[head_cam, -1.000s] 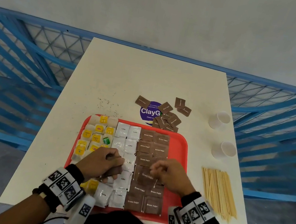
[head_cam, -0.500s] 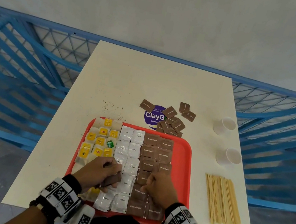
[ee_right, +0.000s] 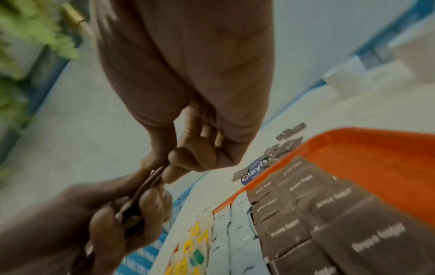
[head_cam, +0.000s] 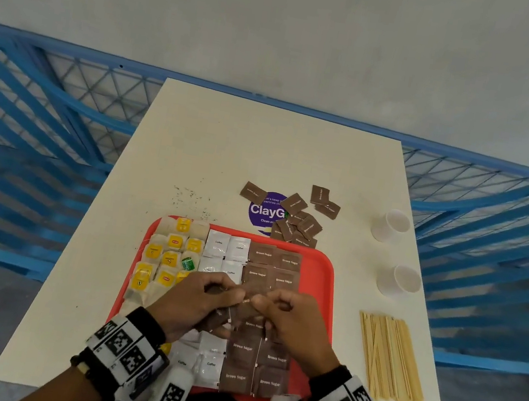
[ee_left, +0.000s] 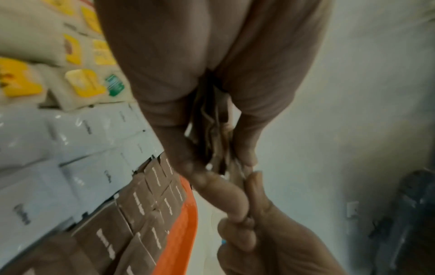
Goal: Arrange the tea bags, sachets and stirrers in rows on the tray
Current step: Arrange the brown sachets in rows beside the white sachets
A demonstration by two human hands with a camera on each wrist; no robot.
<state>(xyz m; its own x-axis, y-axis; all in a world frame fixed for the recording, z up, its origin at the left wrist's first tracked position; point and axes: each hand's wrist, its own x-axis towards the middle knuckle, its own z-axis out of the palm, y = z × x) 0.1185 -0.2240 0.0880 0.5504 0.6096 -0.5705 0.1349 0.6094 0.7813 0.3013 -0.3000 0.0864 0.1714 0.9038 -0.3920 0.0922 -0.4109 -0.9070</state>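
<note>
Over the red tray [head_cam: 326, 279], the left hand [head_cam: 194, 307] clasps a small stack of brown sugar sachets [ee_left: 216, 134] while the right hand [head_cam: 289, 322] pinches the edge of one, apparently peeling it off, though blur hides the exact contact. The risk is that two sachets come away together, or the stack slips and drops onto the brown rows [head_cam: 259, 355] below, knocking them crooked. More loose sachets [head_cam: 298, 219] and the stirrers [head_cam: 390, 359] wait on the tabletop [head_cam: 230, 146].
</note>
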